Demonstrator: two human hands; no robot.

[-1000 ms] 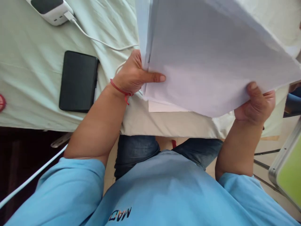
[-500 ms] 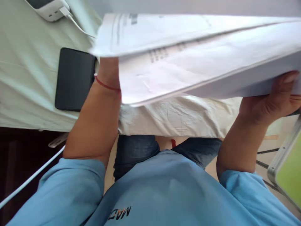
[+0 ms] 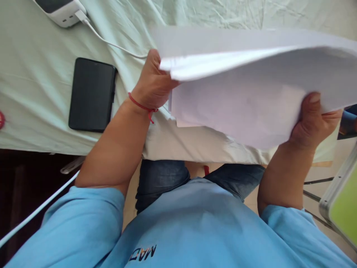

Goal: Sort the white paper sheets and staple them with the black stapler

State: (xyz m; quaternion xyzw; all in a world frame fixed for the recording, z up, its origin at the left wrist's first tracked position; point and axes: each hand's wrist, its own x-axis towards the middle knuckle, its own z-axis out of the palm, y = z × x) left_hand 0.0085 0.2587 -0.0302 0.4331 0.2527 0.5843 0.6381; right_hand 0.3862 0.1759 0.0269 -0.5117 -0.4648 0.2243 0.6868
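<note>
A stack of white paper sheets is held above the bed-like surface covered in pale green cloth. My left hand grips the upper left edge of the sheets, with its thumb up and its other fingers hidden. At the right, my right hand is closed on the same stack, its thumb pressed on the paper and the fingers mostly behind it. The sheets bow between my hands, and the upper ones stand apart from the lower ones. A red string bracelet is around my left wrist.
A black tablet-like device lies on the cloth left of my left arm. Beyond it, a white box-shaped device has a white cable plugged in. A green-topped panel with a metal edge stands at the lower right.
The papers have swung down and toward me, and their printed faces no longer show. My left hand has come into view from behind them. My right hand has shifted slightly left and nearer.
</note>
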